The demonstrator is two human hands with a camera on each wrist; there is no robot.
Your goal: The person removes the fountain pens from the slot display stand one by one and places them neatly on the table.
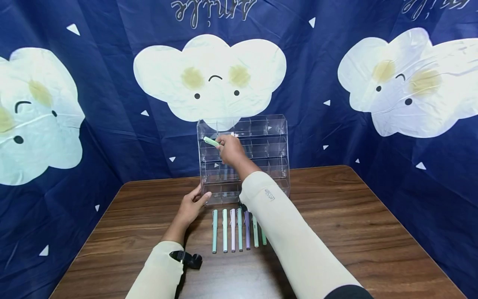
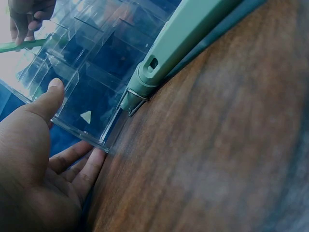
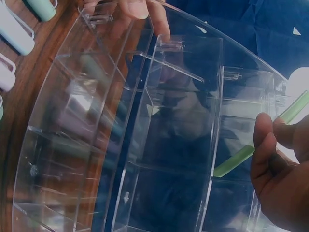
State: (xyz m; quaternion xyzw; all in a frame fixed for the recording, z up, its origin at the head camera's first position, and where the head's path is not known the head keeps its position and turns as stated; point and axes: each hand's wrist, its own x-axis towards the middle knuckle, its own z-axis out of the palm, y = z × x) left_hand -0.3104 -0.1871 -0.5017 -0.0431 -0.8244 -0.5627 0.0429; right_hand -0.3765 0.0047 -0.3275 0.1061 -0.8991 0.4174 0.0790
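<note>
While left hand (image 1: 192, 205) rests flat vs organizer (image 1: 261, 137), right hand (image 1: 229, 149) fingers pinch green pen (image 1: 211, 141); sleeve logo unreadable.

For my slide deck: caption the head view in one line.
Right hand holds a green pen at a clear tiered organizer; left hand steadies its base.

Even, bright head view; dim, bluish, blurred wrist views

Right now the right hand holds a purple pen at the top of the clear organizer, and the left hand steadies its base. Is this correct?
Not quite: the pen in the right hand is green, not purple, as the head view shows. The rest holds: it is at the top of the clear organizer, and the left hand steadies its base.
</note>
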